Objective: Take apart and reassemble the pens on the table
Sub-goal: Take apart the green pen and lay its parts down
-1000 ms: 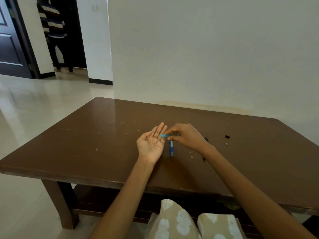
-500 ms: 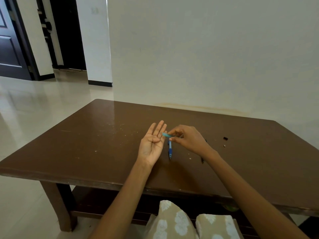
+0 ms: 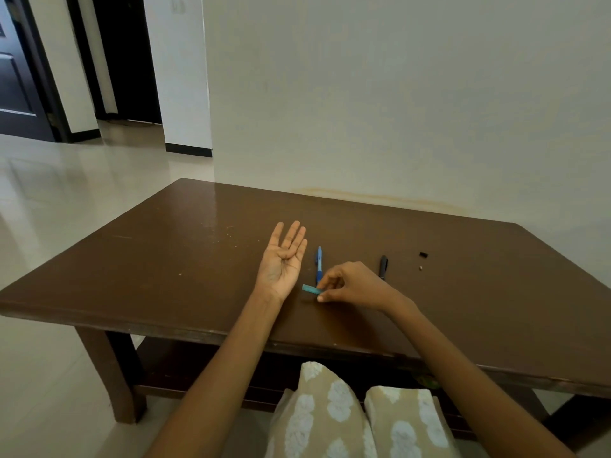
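My left hand (image 3: pixel 283 262) lies palm up over the brown table (image 3: pixel 165 259), fingers straight and nothing in it. Just right of it a blue and white pen (image 3: pixel 319 264) lies on the table, pointing away from me. My right hand (image 3: pixel 350 285) pinches a short teal pen part (image 3: pixel 310 289) between thumb and fingers, low over the table near the pen's near end. A black pen (image 3: pixel 383 266) lies further right, past my right hand.
A small black piece (image 3: pixel 423 254) and a tiny pale piece (image 3: pixel 420 268) lie on the table right of the black pen. The wall runs along the table's far edge. My patterned trousers (image 3: pixel 330 418) show at the near edge.
My right hand has drawn the teal part away from my left fingertips, towards me and down near the table. The left hand stays palm up. The black pen is now uncovered.
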Tool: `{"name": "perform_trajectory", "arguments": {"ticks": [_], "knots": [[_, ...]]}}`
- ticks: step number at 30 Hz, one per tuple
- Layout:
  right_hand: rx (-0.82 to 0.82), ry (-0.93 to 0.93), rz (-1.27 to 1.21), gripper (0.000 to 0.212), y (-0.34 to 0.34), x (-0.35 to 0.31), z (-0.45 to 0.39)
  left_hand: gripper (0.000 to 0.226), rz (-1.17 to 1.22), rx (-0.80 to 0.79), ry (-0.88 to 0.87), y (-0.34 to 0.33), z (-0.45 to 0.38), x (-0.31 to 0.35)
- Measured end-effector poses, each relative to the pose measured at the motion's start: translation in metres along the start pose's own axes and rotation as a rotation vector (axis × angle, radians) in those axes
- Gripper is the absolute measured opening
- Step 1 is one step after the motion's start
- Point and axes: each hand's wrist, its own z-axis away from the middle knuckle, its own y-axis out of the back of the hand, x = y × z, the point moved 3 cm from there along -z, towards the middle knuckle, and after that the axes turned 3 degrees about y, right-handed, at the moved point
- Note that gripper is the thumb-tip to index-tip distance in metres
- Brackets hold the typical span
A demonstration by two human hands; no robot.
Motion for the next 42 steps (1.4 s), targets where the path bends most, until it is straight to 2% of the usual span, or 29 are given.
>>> {"name": "perform_trajectory", "arguments": {"ticks": [11, 14, 16, 18, 20, 24, 31, 38, 42], "knots": [[0.024, 0.007, -0.02, 0.021, -0.008, 0.0, 0.0, 0.071, -0.011, -0.047, 0.059, 0.001, 0.002, 0.0], [0.251, 0.079, -0.055, 0.009, 0.006, -0.006, 0.002, 0.072, -0.027, -0.096, 0.114, -0.001, 0.003, -0.002], [0.447, 0.148, -0.064, 0.009, 0.019, -0.011, 0.002, 0.076, -0.081, -0.132, 0.168, -0.005, 0.006, -0.005], [0.547, 0.181, -0.019, 0.012, 0.029, -0.015, -0.002, 0.079, -0.142, -0.158, 0.213, -0.008, 0.009, -0.008], [0.523, 0.2, 0.049, 0.016, 0.032, -0.018, -0.008, 0.081, -0.179, -0.165, 0.24, -0.01, 0.01, -0.01], [0.343, 0.25, 0.203, 0.022, 0.028, -0.018, -0.019, 0.085, -0.238, -0.174, 0.269, -0.007, 0.01, -0.012], [0.192, 0.267, 0.189, 0.016, 0.038, -0.018, -0.019, 0.089, -0.229, -0.236, 0.348, -0.008, 0.011, -0.011], [0.134, 0.258, 0.285, 0.007, 0.042, -0.023, -0.017, 0.083, -0.251, -0.272, 0.363, -0.009, 0.011, -0.013], [0.183, 0.212, 0.26, 0.004, 0.04, -0.007, -0.002, 0.069, -0.289, -0.212, 0.224, -0.009, 0.008, -0.009]]}}
